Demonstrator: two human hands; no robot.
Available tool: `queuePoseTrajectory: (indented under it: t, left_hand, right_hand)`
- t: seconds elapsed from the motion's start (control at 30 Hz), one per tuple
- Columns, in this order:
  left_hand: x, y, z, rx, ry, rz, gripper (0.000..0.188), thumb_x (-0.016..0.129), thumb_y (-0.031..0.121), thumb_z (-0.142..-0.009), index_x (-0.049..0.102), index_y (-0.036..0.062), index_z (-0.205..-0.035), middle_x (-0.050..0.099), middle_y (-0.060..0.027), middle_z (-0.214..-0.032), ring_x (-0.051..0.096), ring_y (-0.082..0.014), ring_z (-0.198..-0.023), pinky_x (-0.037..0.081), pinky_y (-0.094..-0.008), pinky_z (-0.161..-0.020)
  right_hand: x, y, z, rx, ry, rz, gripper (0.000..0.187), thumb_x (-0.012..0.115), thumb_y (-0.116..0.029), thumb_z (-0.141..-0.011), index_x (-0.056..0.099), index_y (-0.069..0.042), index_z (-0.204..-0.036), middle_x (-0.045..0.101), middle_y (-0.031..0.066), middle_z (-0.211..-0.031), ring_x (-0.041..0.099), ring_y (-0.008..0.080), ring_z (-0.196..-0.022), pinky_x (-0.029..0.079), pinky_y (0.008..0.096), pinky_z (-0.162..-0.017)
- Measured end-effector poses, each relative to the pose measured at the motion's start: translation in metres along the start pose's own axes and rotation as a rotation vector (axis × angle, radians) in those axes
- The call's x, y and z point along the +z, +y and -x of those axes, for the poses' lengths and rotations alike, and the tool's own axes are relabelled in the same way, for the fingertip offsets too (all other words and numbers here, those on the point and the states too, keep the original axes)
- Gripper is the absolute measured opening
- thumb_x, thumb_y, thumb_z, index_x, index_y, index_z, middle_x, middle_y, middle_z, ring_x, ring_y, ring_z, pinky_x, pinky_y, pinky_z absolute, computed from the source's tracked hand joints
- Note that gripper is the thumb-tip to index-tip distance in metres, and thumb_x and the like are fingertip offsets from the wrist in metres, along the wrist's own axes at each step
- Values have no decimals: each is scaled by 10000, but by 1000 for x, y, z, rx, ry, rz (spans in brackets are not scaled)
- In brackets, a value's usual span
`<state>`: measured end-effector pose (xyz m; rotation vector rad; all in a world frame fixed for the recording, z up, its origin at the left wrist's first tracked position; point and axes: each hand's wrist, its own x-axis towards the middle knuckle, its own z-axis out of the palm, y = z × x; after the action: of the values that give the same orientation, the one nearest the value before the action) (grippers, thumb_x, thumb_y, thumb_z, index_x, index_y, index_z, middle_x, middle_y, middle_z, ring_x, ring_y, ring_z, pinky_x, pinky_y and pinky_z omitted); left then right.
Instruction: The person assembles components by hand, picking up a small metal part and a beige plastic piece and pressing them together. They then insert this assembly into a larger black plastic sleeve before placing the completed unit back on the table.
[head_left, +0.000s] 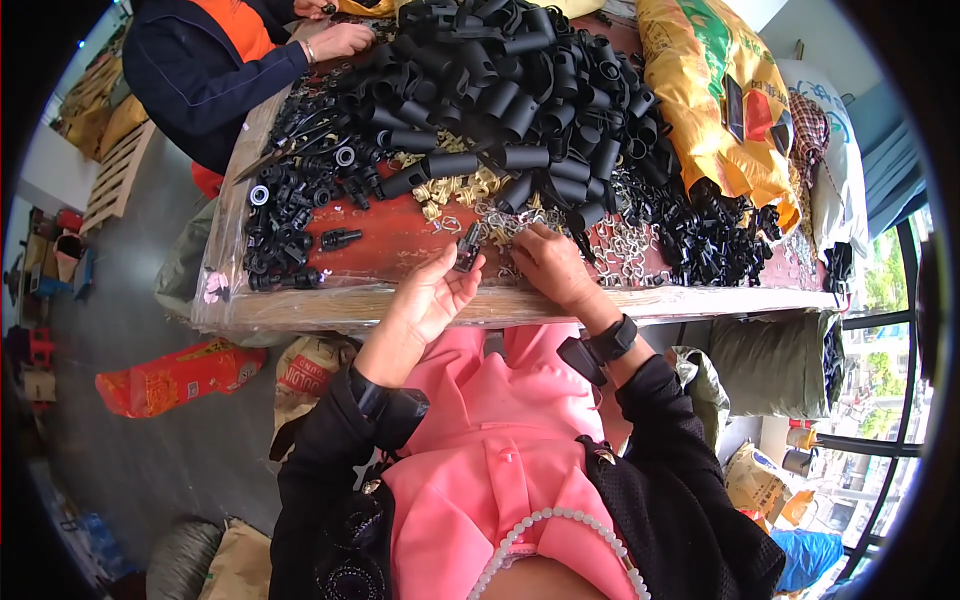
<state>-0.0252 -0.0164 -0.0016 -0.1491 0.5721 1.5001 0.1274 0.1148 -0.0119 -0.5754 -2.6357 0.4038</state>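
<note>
My left hand (436, 287) is closed round a small black plastic fitting (467, 250), held upright between thumb and fingers above the table's near edge. Just to its right, my right hand (553, 264) has its fingers curled down at a pile of silver wire clips (497, 226). Whatever its fingertips pinch, if anything, is hidden. Brass-coloured pieces (462, 187) lie behind the clips. A single black fitting (340, 239) rests on the red tabletop, left of my left hand.
Black tubes (500, 70) form a big heap at the back. Black fittings (285, 225) crowd the left side, black clips (725, 240) the right. A yellow sack (715, 90) leans at the back right. Another person's hand (342, 41) works at the far left. A wooden rim (640, 303) edges the table.
</note>
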Motion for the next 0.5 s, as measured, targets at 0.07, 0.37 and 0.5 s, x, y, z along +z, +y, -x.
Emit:
queuePoseTrajectory:
  t: [0.07,0.37,0.5]
  left_hand:
    - [1,-2,2,19,15,-55,111,539,108,-796,532,23,-867,567,-159,-881,573,-228,-797,496,-270,-698]
    - [4,-16,5,95,-47,-303,135,515,118,-811,534,28,-911,573,-147,-925,569,-231,-858,490,-252,-708]
    - [8,-19,6,100,-108,-361,176,513,131,-814,529,22,-951,573,-129,-940,573,-220,-844,487,-246,-708]
  right_hand:
    - [3,-2,0,35,-45,19,99,508,-128,-730,484,-36,-760,504,126,-727,540,312,-622,456,379,-538]
    - [16,2,2,127,-77,108,123,520,-130,-722,487,-24,-773,505,150,-728,528,328,-627,439,375,-533]
    - [1,8,6,22,26,-164,121,523,-117,-744,479,-5,-756,519,111,-681,543,243,-531,433,328,-484]
